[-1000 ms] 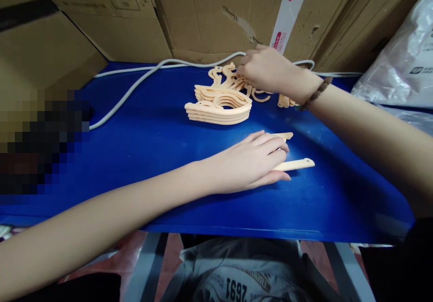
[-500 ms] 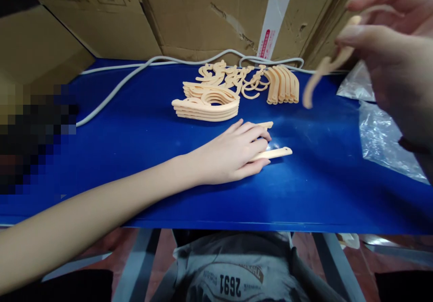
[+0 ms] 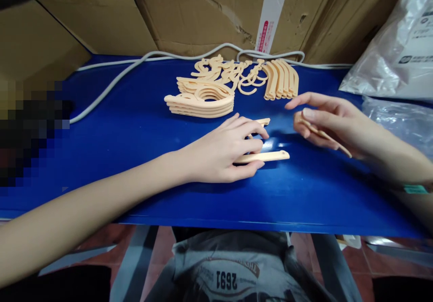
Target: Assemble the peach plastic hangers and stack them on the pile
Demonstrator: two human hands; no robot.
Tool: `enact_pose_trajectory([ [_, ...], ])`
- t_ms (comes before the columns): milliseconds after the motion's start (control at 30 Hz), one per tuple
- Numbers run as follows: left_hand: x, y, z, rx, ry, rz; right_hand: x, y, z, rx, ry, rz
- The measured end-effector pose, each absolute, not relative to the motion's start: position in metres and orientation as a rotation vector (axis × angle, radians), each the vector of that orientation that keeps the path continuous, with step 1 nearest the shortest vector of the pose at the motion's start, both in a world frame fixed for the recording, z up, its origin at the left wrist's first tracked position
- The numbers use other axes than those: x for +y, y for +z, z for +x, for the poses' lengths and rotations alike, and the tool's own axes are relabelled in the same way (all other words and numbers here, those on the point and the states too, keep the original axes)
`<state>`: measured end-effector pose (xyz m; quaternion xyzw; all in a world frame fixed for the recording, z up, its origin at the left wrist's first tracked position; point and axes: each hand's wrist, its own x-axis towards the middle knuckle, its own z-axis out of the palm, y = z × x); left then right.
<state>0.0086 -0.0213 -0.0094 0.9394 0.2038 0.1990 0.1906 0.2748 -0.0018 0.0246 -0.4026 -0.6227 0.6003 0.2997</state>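
White cable (image 3: pixel 111 83), cardboard boxes (image 3: pixel 203 13) and plastic bag (image 3: pixel 395 53) behind blue table (image 3: pixel 135 126).

- even indoor light from above, fairly bright on the blue table (image 3: pixel 135 126)
- a small glare patch on the table beside the left hand (image 3: pixel 230 151)
- soft shadows sit under both hands
- wide-angle bending at the edges
- a pixelated block (image 3: pixel 30 135) masks the left side
- focus is sharp at centre

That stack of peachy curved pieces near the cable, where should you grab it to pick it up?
Probably best to take the stack of curved pieces from above, pinching its long, flat near and far edges. It lies flat on the blue table, layers aligned; the looped hooks crowd its far side, so come from the near side.
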Motion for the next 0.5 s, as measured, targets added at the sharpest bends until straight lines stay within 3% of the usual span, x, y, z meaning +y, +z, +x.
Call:
enact_pose_trajectory([
  [267, -0.0193, -0.0125, 0.0072, 0.573, 0.581, 2.594, -0.0088, 0.0185, 0.269, -2.111, 1.351, -1.12],
  [500, -0.0193, -0.0116, 0.007, 0.586, 0.556, 2.602, -0.0134, 0.017, 0.2662, -1.982, 1.229, -1.099],
])
